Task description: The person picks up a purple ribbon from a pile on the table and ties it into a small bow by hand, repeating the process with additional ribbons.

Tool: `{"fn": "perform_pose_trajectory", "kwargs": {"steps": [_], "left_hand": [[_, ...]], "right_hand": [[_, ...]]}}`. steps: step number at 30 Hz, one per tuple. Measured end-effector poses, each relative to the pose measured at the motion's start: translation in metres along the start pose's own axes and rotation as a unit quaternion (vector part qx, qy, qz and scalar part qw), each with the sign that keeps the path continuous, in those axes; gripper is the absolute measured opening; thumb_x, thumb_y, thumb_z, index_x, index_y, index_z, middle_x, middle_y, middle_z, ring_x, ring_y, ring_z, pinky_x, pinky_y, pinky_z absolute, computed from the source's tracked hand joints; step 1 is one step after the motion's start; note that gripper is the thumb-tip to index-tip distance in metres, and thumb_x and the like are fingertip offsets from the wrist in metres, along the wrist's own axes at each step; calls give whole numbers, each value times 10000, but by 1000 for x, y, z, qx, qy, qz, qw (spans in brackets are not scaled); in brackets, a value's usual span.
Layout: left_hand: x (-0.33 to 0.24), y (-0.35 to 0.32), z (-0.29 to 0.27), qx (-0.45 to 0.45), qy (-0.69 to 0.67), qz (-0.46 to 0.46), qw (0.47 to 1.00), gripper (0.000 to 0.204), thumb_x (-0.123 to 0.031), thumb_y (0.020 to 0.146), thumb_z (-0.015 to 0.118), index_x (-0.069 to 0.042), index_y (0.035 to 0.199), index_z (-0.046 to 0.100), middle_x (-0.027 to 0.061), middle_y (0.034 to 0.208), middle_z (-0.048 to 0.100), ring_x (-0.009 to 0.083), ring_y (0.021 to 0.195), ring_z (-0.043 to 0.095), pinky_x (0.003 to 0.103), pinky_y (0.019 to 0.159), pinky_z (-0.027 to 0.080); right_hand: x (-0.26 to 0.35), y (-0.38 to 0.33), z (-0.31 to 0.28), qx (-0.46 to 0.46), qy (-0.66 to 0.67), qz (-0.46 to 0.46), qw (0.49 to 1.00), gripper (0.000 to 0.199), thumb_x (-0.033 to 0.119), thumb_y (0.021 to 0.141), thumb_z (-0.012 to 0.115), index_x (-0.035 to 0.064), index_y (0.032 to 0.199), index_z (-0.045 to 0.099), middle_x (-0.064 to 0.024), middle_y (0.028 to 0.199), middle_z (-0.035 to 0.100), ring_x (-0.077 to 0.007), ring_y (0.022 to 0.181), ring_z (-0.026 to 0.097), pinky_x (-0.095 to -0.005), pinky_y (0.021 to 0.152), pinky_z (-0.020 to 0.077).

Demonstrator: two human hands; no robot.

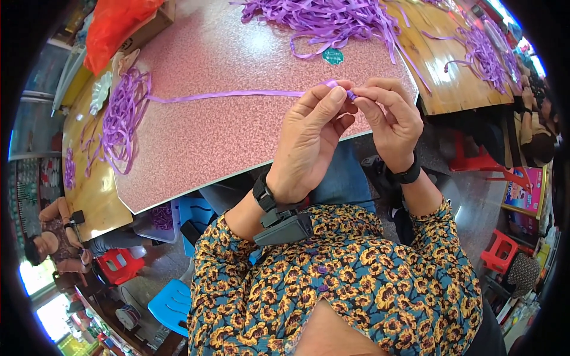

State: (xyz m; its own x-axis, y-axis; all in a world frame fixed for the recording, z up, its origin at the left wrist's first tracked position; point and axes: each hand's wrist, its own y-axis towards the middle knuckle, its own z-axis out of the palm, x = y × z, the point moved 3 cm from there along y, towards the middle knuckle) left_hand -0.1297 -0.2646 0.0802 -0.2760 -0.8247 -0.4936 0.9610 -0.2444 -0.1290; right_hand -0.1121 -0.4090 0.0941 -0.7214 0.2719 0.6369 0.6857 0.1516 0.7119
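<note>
Both hands meet above the near edge of the speckled pink laminate table, raised where the person can look straight down on the work. The left hand has its thumb and forefinger closed narrow on the end of a long thin purple ribbon strip, while the right hand pinches the same end from the other side, fingertips nearly touching the left's, with a small folded bit of purple showing between them. The remaining fingers curl loosely out of the way.

From the pinch the strip runs leftward across the table, drawn fairly straight, to a loose tangle of purple ribbon lying at the left edge; it seems laid there so that lengths can be pulled off freely. A larger heap of purple ribbon strips lies along the far edge, and another pile rests on the neighbouring wooden table to the right. An orange plastic bag sits at the far left corner. Each wrist carries a black band, the left with a dark device attached.
</note>
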Motion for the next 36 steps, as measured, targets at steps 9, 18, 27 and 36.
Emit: {"fn": "perform_pose_trajectory", "kwargs": {"steps": [9,18,27,36], "left_hand": [[-1,3,-5,27,45,94,994,120,-111,967,600,-66,1074,628,47,1072,656,150,971,616,316,923,482],[1,3,-8,32,177,246,952,112,-37,958,596,-43,1069,577,73,1085,646,123,971,603,280,877,498],[-4,5,-10,37,249,306,918,104,-13,956,593,-37,1050,555,81,1077,641,105,929,605,255,819,515],[-2,11,-24,-4,97,168,981,65,-70,956,613,-41,1014,603,73,1072,646,144,907,630,269,824,513]], "right_hand": [[5,3,5,7,-4,23,1000,142,-55,868,673,-27,1007,671,-88,1002,606,-123,869,592,-237,708,486],[8,0,15,-57,19,83,995,101,2,809,750,-11,887,687,-103,875,641,-162,730,631,-264,605,510],[1,-4,20,-10,128,118,985,106,-28,903,643,-50,1004,669,-80,968,608,-112,757,637,-212,669,536],[-5,-10,20,-32,197,154,968,229,-25,884,670,-33,1111,641,-79,1098,576,-100,827,615,-223,717,517]]}}
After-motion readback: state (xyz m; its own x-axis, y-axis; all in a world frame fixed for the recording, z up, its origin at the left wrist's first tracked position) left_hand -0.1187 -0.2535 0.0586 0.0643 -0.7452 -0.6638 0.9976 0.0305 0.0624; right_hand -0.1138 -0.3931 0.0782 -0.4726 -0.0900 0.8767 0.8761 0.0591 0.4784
